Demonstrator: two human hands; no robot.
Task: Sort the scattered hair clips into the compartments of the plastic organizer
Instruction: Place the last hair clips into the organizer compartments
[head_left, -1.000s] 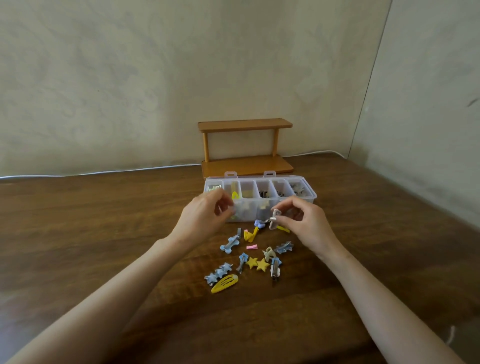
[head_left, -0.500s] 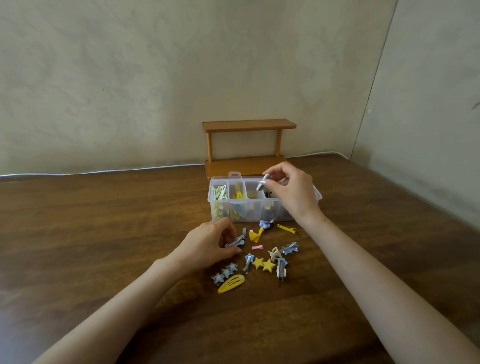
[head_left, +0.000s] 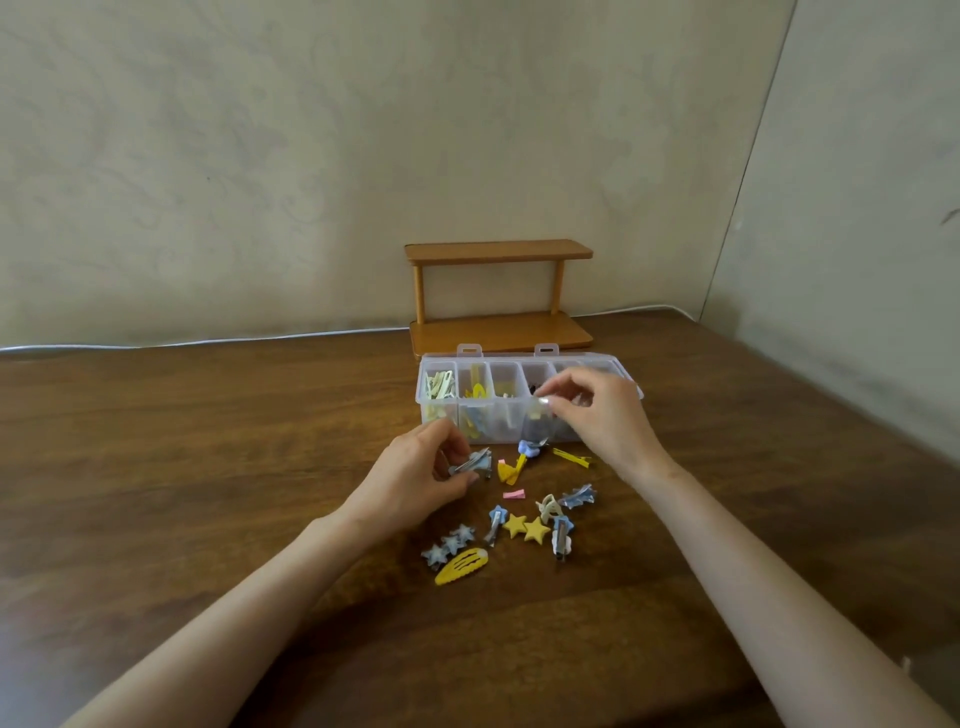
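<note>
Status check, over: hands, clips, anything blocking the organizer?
Left hand pinching a blue clip. Right hand at the organizer, hold unclear. Many clips loose on the table, nothing blocking.

A small wooden shelf (head_left: 498, 291) is set on the brown table (head_left: 208, 441) against the wall (head_left: 260, 156); a white cable (head_left: 208, 341) is laid along the table's far edge

Your left hand (head_left: 415, 480) pinches a grey-blue clip (head_left: 474, 461) just in front of the clear organizer (head_left: 498, 358). Your right hand (head_left: 597, 421) hovers at the organizer's front wall, near the middle compartments, with its fingers curled (whether they hold anything is hard to tell). More clips lie on the table (head_left: 208, 467) between your wrists: a yellow snap clip (head_left: 461, 566), two yellow stars (head_left: 525, 527) and a small pink clip (head_left: 514, 494). A wooden shelf (head_left: 498, 252) stands behind the organizer
</note>
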